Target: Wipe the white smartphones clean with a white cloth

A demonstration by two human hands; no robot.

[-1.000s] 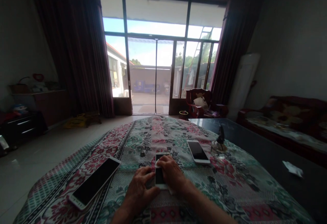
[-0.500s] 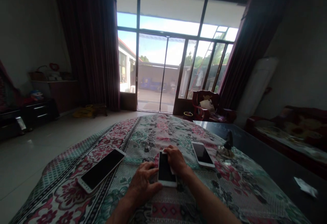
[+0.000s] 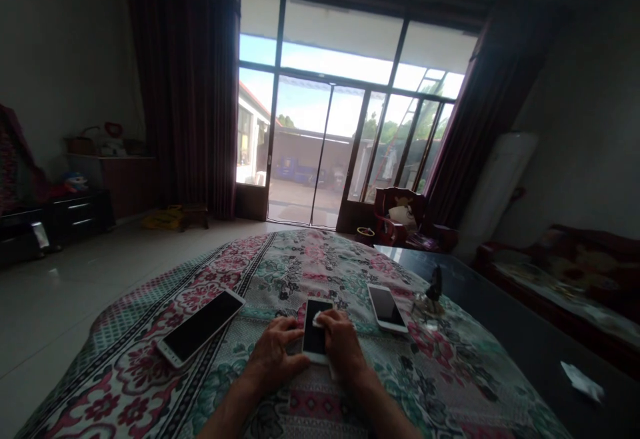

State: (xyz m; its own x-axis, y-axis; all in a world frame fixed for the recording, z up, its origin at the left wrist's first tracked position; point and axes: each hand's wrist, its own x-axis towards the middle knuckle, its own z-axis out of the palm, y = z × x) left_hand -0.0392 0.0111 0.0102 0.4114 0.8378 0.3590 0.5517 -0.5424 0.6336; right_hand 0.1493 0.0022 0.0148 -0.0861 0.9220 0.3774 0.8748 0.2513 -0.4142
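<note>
A white phone with a dark screen (image 3: 313,337) lies upright between my hands on the patterned cloth (image 3: 270,279). My left hand (image 3: 278,352) rests at its left edge, fingers apart, fingertips and thumb touching the side. Pinched in my right hand (image 3: 342,340) is a small white wipe (image 3: 317,319), pressed on the screen. Part of the phone's right side is hidden under that hand. A larger white phone (image 3: 203,327) lies slanted at the left, and another white phone (image 3: 387,308) lies to the right.
A dark figurine on a clear base (image 3: 434,292) stands on the cloth at the right. Beyond it is a dark tabletop (image 3: 520,332) with a crumpled white packet (image 3: 583,381). A carved red chair (image 3: 400,215) stands near the glass doors.
My right hand has moved down the phone's screen with the white wipe, which shows more clearly. My left hand stays at the phone's edge. The view has tilted slightly.
</note>
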